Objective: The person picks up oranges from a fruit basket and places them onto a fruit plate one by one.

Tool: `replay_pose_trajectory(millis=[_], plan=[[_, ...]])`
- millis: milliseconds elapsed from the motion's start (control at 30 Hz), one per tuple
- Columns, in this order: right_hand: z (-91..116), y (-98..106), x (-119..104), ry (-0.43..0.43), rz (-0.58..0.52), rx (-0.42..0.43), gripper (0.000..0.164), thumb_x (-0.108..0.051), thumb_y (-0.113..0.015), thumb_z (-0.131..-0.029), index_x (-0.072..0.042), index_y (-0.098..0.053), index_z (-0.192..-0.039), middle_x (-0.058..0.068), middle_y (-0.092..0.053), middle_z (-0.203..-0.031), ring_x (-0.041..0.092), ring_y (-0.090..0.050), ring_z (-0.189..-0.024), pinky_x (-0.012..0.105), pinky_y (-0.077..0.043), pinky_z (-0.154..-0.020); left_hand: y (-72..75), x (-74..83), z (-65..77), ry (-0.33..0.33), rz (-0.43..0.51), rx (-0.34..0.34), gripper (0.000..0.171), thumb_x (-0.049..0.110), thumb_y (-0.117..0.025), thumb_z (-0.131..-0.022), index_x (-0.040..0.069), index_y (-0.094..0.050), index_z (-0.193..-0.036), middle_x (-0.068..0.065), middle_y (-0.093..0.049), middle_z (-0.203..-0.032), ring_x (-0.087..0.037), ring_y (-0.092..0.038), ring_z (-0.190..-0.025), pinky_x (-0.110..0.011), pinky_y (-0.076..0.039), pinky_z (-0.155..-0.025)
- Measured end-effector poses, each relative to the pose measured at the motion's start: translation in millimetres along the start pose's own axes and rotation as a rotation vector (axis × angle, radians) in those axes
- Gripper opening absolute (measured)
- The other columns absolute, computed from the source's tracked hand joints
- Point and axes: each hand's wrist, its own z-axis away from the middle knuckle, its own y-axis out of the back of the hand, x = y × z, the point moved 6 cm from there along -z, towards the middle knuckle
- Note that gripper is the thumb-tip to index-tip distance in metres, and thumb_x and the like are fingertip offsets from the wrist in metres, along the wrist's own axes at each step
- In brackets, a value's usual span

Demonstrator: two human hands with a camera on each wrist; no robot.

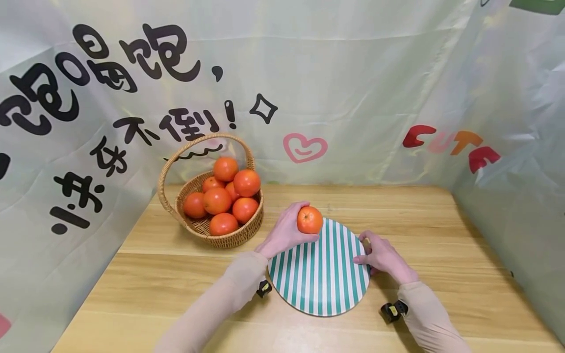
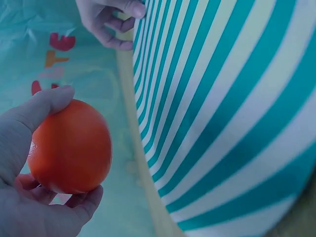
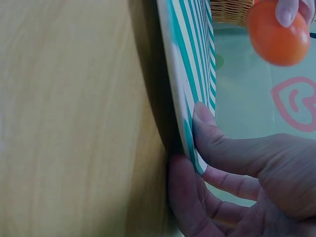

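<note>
My left hand (image 1: 288, 229) holds a smooth, round orange (image 1: 310, 220) above the far left part of a round board (image 1: 321, 277) with green and white stripes. In the left wrist view the thumb and fingers curl round the orange (image 2: 71, 148) from opposite sides. At the board's right edge, my right hand (image 1: 385, 255) pinches the rim. The right wrist view shows its thumb (image 3: 210, 131) on the striped face and a finger (image 3: 185, 192) beneath the edge, with a dark shadow under the board.
A wicker basket (image 1: 234, 239) with a tall arched handle stands at the back left, holding several oranges (image 1: 217, 201). Wooden tabletop (image 1: 410, 211) surrounds the board. A printed cloth (image 1: 362, 98) hangs behind the table and along its sides.
</note>
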Motion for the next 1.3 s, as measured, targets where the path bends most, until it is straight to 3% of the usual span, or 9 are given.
replay_pose_trajectory(millis=[200,700,1300], plan=[[-2.0,-1.2,1.7,-0.012,0.005,-0.002,0.058,-0.011,-0.078,-0.086,0.003,-0.045,-0.132,0.016,-0.058,-0.090,0.021,-0.059,-0.067,0.033,-0.054,-0.055,-20.2,-4.7,-17.3,0.092,0.066,-0.074,0.085,0.027,-0.086,-0.076,0.010,-0.044,-0.148,-0.009,-0.053,-0.145,-0.031,-0.052,-0.127,-0.050,-0.048,-0.103],[-1.6,-1.8,2.4,-0.025,0.000,-0.005,0.058,-0.011,-0.078,-0.087,0.001,-0.045,-0.133,0.016,-0.060,-0.091,0.021,-0.060,-0.069,0.033,-0.054,-0.056,-42.9,-12.8,-31.5,0.116,0.073,-0.139,0.082,0.028,-0.084,-0.078,0.012,-0.044,-0.148,-0.008,-0.055,-0.142,-0.028,-0.051,-0.125,-0.046,-0.049,-0.101],[-2.3,-1.1,2.5,-0.026,0.009,0.002,0.058,-0.012,-0.079,-0.086,0.001,-0.046,-0.132,0.015,-0.057,-0.089,0.021,-0.058,-0.067,0.032,-0.053,-0.055,-53.2,-16.7,-35.5,0.167,0.069,-0.189,0.084,0.030,-0.084,-0.080,0.014,-0.041,-0.151,-0.008,-0.052,-0.147,-0.028,-0.049,-0.127,-0.047,-0.047,-0.103]])
